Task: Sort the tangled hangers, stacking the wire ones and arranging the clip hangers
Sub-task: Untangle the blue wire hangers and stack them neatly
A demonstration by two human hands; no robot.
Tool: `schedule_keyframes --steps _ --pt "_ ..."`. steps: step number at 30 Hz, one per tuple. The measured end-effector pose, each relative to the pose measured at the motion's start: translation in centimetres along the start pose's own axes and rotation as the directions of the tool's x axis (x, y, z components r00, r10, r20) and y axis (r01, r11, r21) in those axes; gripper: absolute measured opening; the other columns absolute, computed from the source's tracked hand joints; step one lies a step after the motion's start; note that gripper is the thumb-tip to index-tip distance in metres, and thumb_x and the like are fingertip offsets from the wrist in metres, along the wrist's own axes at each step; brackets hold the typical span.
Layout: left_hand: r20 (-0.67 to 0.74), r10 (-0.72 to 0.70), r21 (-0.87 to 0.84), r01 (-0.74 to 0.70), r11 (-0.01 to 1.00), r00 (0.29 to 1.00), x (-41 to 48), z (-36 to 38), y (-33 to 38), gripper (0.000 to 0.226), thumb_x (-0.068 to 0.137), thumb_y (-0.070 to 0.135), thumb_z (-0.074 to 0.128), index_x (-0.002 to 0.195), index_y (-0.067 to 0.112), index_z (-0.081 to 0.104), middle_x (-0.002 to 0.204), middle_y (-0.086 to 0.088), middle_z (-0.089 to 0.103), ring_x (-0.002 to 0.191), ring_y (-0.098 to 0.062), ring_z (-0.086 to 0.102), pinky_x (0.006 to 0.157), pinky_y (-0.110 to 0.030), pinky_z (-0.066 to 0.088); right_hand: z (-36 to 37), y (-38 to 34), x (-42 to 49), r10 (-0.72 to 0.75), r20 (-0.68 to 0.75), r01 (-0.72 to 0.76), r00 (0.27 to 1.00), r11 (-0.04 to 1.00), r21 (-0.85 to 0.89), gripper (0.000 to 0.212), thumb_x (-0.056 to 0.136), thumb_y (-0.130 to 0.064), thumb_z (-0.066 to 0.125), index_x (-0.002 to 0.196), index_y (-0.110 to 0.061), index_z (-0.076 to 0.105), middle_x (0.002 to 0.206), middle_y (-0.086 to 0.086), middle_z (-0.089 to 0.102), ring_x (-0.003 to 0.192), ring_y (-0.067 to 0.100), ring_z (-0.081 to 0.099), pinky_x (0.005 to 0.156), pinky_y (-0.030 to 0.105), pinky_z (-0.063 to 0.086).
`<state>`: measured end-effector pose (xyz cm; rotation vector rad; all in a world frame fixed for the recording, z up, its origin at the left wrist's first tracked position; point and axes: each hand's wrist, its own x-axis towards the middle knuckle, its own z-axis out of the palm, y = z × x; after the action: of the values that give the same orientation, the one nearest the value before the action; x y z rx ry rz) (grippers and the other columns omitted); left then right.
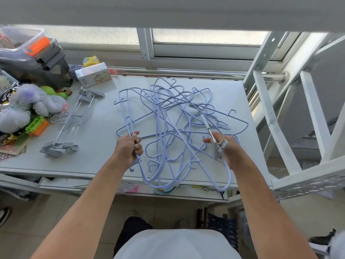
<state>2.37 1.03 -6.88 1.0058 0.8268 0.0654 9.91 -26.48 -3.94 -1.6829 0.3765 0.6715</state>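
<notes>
A tangle of several light-blue wire hangers (173,116) covers the middle of the white table (100,143), some hanging over its front edge. My left hand (129,146) is closed around the bars of blue wire hangers at the pile's left side. My right hand (224,148) grips the grey clip at the near end of a clip hanger (205,122), whose metal rod runs up and left across the pile to a second clip. Several grey clip hangers (72,118) lie side by side on the table's left part.
Plush toys (28,103), a green and orange basket (37,126), a white box (93,74) and a grey bin (37,58) crowd the table's left end. A white metal frame (276,109) stands along the right. A window sill lies behind the table.
</notes>
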Motion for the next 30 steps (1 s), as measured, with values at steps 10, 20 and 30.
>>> schedule_keyframes --steps 10,20,30 --pt "0.018 -0.021 -0.009 0.022 1.000 1.000 -0.6 0.0 0.4 0.023 0.106 0.011 0.028 0.097 0.010 0.049 0.066 -0.001 0.034 0.031 -0.004 0.030 0.034 -0.013 0.025 0.2 2.1 0.7 -0.115 0.087 0.123 0.990 0.988 -0.091 0.029 0.087 -0.030 0.070 0.074 -0.004 0.069 0.054 0.000 0.055 0.056 0.017 0.043 0.060 0.029 0.036" --pt "0.150 -0.159 -0.037 0.166 0.985 0.976 -1.4 1.1 -0.1 0.018 0.100 0.023 0.050 0.084 0.016 0.044 0.066 0.001 0.036 0.035 -0.005 0.034 0.033 -0.016 0.025 1.1 1.8 0.3 -0.124 0.125 0.132 0.984 0.989 -0.063 0.046 0.097 -0.035 0.055 0.075 0.005 0.066 0.072 0.009 0.070 0.059 0.010 0.062 0.058 0.026 0.042" --pt "0.196 -0.166 0.055 0.158 0.986 0.967 -3.3 3.9 -0.9 0.054 0.082 0.009 0.074 0.127 -0.009 0.050 0.115 -0.020 0.063 0.090 -0.036 0.071 0.062 -0.031 0.061 1.1 2.3 0.4 -0.181 0.157 0.240 0.971 0.757 -0.608 0.053 0.093 -0.052 0.053 0.068 -0.010 0.072 0.051 -0.010 0.064 0.056 0.018 0.053 0.062 0.031 0.039"
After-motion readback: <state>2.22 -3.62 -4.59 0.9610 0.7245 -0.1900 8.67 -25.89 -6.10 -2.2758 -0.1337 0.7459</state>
